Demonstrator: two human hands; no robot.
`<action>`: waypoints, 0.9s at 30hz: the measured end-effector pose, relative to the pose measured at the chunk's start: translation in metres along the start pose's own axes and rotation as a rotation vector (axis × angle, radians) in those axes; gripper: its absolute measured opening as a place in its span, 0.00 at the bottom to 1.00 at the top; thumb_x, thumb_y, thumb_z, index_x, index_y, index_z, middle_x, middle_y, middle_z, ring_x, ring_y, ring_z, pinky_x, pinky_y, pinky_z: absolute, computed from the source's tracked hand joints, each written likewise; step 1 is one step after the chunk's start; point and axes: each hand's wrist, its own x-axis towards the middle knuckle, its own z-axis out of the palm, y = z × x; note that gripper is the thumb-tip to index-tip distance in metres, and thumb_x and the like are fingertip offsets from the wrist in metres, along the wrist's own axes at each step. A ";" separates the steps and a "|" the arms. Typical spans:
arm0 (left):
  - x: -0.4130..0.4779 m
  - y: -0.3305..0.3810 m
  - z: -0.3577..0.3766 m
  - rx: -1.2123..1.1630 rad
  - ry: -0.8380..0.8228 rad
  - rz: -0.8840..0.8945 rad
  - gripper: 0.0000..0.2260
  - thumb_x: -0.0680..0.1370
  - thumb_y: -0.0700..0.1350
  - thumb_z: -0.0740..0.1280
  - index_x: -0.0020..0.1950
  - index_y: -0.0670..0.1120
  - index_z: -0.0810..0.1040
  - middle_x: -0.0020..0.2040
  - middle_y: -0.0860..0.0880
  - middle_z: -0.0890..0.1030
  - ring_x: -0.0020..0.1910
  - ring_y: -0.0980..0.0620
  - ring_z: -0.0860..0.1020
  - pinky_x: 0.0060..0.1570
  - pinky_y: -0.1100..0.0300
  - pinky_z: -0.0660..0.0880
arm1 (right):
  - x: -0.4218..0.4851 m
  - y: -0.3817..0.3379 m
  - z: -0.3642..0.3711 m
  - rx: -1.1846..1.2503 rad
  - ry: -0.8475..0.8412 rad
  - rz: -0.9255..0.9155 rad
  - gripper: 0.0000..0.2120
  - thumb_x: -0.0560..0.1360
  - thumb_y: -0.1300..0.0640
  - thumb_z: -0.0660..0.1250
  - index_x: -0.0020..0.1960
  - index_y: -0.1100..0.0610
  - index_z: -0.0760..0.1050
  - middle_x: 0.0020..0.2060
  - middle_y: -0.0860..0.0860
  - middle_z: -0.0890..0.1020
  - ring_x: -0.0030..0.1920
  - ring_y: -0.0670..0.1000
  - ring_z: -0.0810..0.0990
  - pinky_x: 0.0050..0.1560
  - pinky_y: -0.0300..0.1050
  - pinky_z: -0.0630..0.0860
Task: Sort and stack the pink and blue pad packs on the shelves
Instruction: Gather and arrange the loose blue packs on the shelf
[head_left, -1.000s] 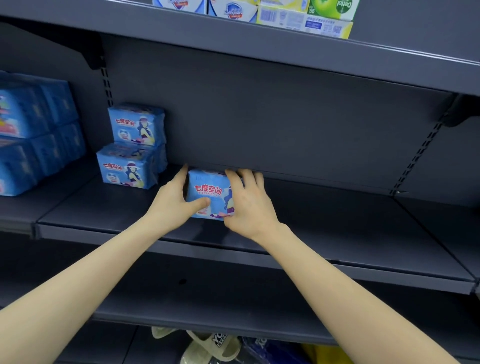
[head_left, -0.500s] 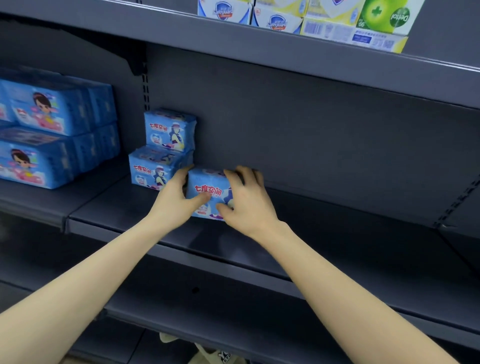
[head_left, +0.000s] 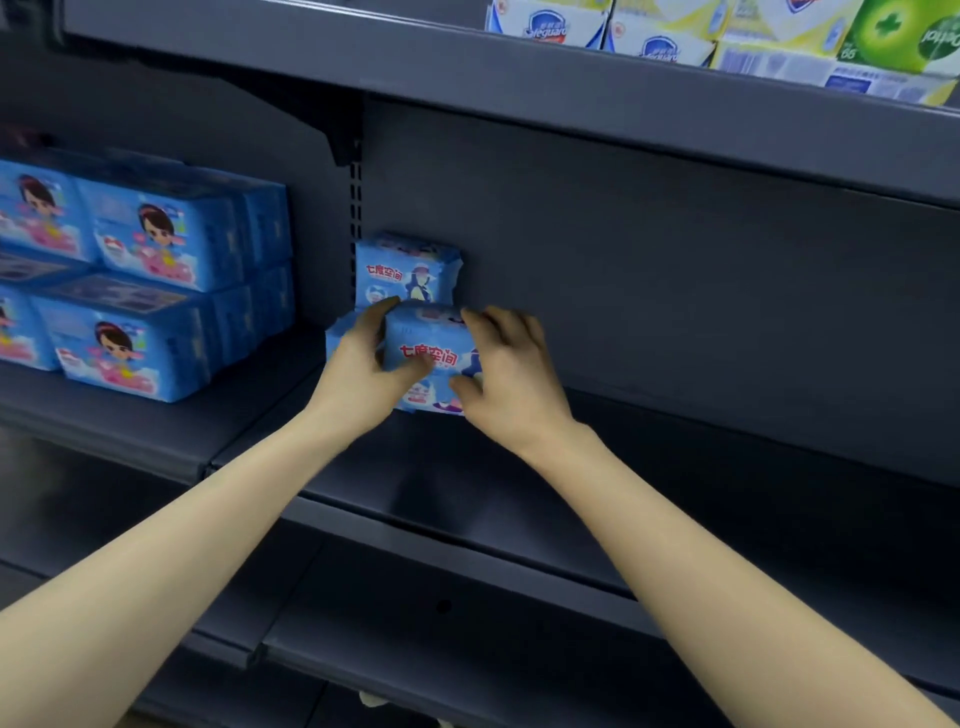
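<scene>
You are in the placing step. Your left hand (head_left: 358, 379) and right hand (head_left: 514, 384) hold 1 blue pad pack (head_left: 434, 358) between them, fingers curled over its top edge and thumbs across its printed front. The pack sits low on the middle shelf (head_left: 519, 467), close against the right side of a stack of 2 matching packs. The upper pack (head_left: 402, 273) shows above your left thumb, while the lower pack (head_left: 335, 338) is mostly hidden behind your left hand. The motion blur leaves it unclear whether the held pack's underside rests on the shelf or hangs just above it.

Judging from this, the next move calls for squaring the pack against the lower one, face forward, then letting go with both hands without nudging the stack. No pink packs are in view, so that part of the sort looks undone.

1 s ago the pack stood well apart from the stack, to its right. Half a second ago it was just beside it, and now it has closed in. Your view has swung left too: the larger blue packs (head_left: 156, 249) on the neighbouring shelf fill more of it
</scene>
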 end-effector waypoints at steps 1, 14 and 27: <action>0.006 -0.001 -0.006 0.011 0.001 0.017 0.29 0.72 0.44 0.71 0.71 0.47 0.65 0.64 0.48 0.74 0.63 0.49 0.73 0.63 0.49 0.71 | 0.006 -0.005 0.002 -0.005 0.010 0.004 0.29 0.75 0.58 0.64 0.73 0.61 0.58 0.69 0.56 0.63 0.69 0.57 0.57 0.66 0.41 0.57; 0.071 -0.036 -0.061 -0.077 -0.039 0.084 0.28 0.73 0.39 0.70 0.71 0.45 0.63 0.61 0.48 0.76 0.59 0.49 0.76 0.59 0.48 0.74 | 0.069 -0.044 0.043 -0.007 0.184 0.041 0.28 0.72 0.63 0.69 0.69 0.66 0.64 0.66 0.61 0.69 0.67 0.62 0.62 0.65 0.48 0.64; 0.103 -0.063 -0.068 -0.191 -0.098 0.148 0.24 0.74 0.36 0.69 0.68 0.44 0.65 0.52 0.54 0.77 0.50 0.61 0.77 0.52 0.59 0.76 | 0.099 -0.045 0.075 -0.038 0.262 0.075 0.28 0.71 0.64 0.70 0.68 0.66 0.66 0.64 0.62 0.70 0.67 0.62 0.63 0.65 0.48 0.65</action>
